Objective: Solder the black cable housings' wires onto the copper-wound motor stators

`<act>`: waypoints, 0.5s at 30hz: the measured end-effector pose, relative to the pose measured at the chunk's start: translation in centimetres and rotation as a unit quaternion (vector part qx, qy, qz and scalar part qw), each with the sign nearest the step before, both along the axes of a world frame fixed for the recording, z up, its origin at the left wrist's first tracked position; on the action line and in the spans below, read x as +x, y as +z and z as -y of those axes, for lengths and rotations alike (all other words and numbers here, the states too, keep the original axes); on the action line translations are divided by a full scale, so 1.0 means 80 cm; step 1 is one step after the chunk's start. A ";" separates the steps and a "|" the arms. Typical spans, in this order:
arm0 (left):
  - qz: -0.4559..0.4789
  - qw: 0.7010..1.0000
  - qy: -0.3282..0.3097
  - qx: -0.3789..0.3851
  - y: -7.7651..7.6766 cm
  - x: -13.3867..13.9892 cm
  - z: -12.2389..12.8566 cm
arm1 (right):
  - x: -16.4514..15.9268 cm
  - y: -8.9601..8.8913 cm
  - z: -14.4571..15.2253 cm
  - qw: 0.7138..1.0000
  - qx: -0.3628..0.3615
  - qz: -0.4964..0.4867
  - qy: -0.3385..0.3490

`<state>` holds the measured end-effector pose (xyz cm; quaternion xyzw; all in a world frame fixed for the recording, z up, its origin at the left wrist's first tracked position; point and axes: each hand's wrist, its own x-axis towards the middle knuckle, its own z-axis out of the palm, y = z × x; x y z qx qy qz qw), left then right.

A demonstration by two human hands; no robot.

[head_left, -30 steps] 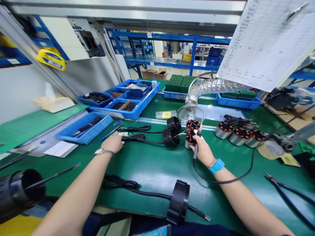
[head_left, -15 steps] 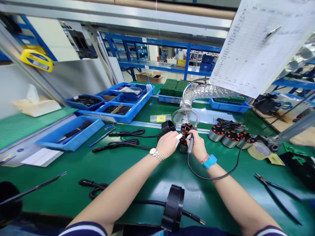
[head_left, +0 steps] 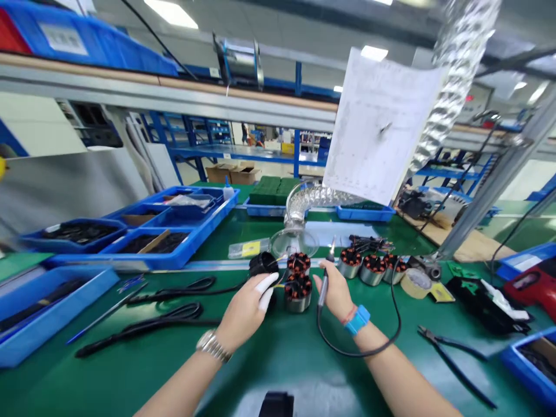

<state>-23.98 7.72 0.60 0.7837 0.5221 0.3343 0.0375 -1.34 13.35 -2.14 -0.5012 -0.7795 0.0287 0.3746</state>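
Note:
My right hand (head_left: 336, 292) is closed around a grey soldering iron (head_left: 322, 291), its tip pointing up and away. Just left of it stand two motor stators (head_left: 297, 292) with copper windings in silver cylinders, one behind the other. My left hand (head_left: 244, 310), white covers on its fingertips, is closed beside the nearer stator; a dark part shows under the fingers, but what they grip is hidden. A black round cap (head_left: 263, 263) on a black cable lies just beyond this hand. Behind the stators is a clear round fume hood (head_left: 294, 240) on a silver duct.
Several more stators (head_left: 372, 270) stand to the right, near a tape roll (head_left: 416, 283). Cutting pliers (head_left: 456, 359) lie at the right front. Coiled black cables (head_left: 169, 315) and blue parts trays (head_left: 174, 258) are at the left. A paper sheet (head_left: 382, 127) hangs above.
My right hand has drawn the soldering iron back to the right, away from the stators. My left hand has moved left of them. The view has tilted up and shifted right.

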 end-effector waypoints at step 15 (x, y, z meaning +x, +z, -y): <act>0.136 0.966 -0.041 -0.217 -0.053 0.024 0.038 | 0.090 -0.014 -0.047 0.978 -0.040 0.183 -0.088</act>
